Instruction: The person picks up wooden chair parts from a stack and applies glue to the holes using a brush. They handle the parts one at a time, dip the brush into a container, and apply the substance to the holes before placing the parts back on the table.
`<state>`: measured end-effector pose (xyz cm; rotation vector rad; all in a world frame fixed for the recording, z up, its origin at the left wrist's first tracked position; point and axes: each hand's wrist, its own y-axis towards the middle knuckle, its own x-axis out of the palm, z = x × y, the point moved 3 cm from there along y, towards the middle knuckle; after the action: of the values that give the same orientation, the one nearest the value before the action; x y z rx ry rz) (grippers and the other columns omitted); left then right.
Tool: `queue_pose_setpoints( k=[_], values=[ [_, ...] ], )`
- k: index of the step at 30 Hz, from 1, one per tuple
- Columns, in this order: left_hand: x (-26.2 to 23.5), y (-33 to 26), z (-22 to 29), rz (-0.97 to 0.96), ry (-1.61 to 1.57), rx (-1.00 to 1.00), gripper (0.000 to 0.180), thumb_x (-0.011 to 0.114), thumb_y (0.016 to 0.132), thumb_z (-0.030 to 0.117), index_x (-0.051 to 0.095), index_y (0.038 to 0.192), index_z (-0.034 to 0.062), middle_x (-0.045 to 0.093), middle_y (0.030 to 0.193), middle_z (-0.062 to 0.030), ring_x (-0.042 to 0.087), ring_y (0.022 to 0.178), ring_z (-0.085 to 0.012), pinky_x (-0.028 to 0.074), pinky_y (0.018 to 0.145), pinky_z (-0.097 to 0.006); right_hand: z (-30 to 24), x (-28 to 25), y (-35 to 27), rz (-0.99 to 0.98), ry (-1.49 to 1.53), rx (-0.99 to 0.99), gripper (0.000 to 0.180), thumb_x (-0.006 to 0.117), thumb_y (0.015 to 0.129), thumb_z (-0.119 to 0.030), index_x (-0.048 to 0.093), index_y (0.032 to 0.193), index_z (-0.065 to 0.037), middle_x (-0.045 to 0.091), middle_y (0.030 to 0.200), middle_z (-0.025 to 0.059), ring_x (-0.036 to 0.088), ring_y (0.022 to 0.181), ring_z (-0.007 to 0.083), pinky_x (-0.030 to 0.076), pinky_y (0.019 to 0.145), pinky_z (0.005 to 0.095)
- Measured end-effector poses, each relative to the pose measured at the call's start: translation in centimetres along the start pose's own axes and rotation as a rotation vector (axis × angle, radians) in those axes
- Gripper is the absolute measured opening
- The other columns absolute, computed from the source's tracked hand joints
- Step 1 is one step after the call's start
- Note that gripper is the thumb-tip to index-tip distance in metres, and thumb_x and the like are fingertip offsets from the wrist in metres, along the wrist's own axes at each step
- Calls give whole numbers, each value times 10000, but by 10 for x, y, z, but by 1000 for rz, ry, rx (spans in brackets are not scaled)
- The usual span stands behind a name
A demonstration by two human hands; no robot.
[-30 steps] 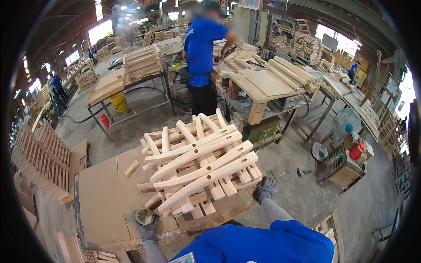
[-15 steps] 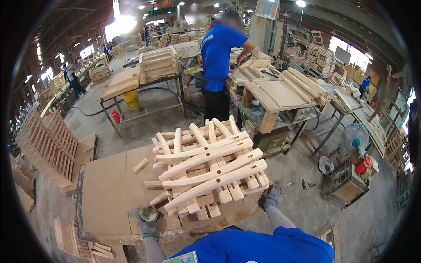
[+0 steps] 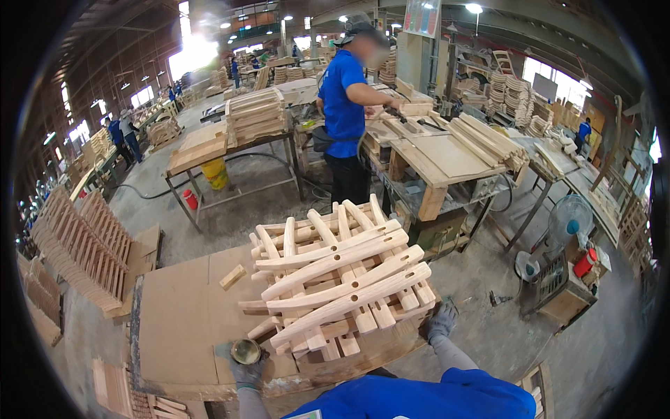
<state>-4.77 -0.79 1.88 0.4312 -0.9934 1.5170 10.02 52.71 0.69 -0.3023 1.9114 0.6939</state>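
My left hand (image 3: pixel 248 371), in a grey glove, is closed around a small round tin (image 3: pixel 245 351) with a pale yellowish top, at the front edge of the table. My right hand (image 3: pixel 442 323), also gloved, is at the table's right corner, close to the wood pile, fingers stretched forward; nothing shows in it. Between my hands rises a criss-cross stack of curved pale wooden chair parts (image 3: pixel 349 283), some with dark slots cut in them. A sheet of brown cardboard (image 3: pixel 178 321) covers the table, with a small wood block (image 3: pixel 232 277) left of the stack.
A co-worker in a blue shirt (image 3: pixel 343 91) stands at a workbench (image 3: pixel 460 157) ahead. Slatted wooden parts (image 3: pixel 80 244) stand at the left. A metal-legged table (image 3: pixel 188 155) holds more wood, with a yellow bucket (image 3: pixel 215 174) beneath it. A fan (image 3: pixel 569 220) stands at the right.
The view has shifted slightly, so the table and stack appear lower and to the right. The co-worker has become more upright, with an arm reaching over the workbench. My hands keep their places.
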Motion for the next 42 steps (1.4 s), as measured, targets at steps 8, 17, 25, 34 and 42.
queue_pose_setpoints(
  k=[8, 17, 25, 34, 42],
  values=[
    [4, -21, 5, 48, 663, 426, 557, 440, 871, 586, 506, 1175, 125, 573, 1087, -162, 556, 933, -353, 486, 784, -537, -8, 6, -4, -182, 21, 73, 417, 515, 865, -354, 545, 1185, -89, 524, 1259, 160, 455, 1187, 325, 296, 1033, 451],
    [8, -14, 2, 0, 490, 349, 493, 476, 857, 535, 501, 1147, 137, 567, 1059, -145, 544, 913, -347, 482, 792, -516, 3, -2, -1, -61, 19, 52, 336, 509, 863, -301, 535, 1132, -103, 536, 1144, 151, 476, 1108, 330, 321, 980, 446],
    [6, -25, 12, -13, 462, 207, 708, 806, 643, 21, 367, 1193, 94, 543, 1084, -103, 584, 931, -220, 542, 784, -379, -11, -8, -4, -122, 20, 100, 383, 490, 881, -292, 492, 1192, -68, 490, 1226, 176, 440, 1166, 337, 294, 1014, 452],
    [18, -29, 18, 23, 1053, 469, 739, 847, 621, 159, 372, 1181, 79, 553, 1092, -101, 589, 940, -227, 514, 813, -367, 1, 13, -5, -63, 30, 62, 378, 539, 845, -309, 527, 1151, -86, 542, 1169, 149, 476, 1143, 313, 289, 1018, 453],
    [14, -2, 6, -68, 954, 393, 748, 852, 616, 193, 373, 1179, 78, 563, 1075, -98, 589, 941, -226, 505, 819, -365, 21, 18, 1, 121, 13, 37, 284, 529, 842, -261, 532, 1070, -92, 546, 1077, 153, 489, 1036, 334, 326, 949, 445]
  ],
)
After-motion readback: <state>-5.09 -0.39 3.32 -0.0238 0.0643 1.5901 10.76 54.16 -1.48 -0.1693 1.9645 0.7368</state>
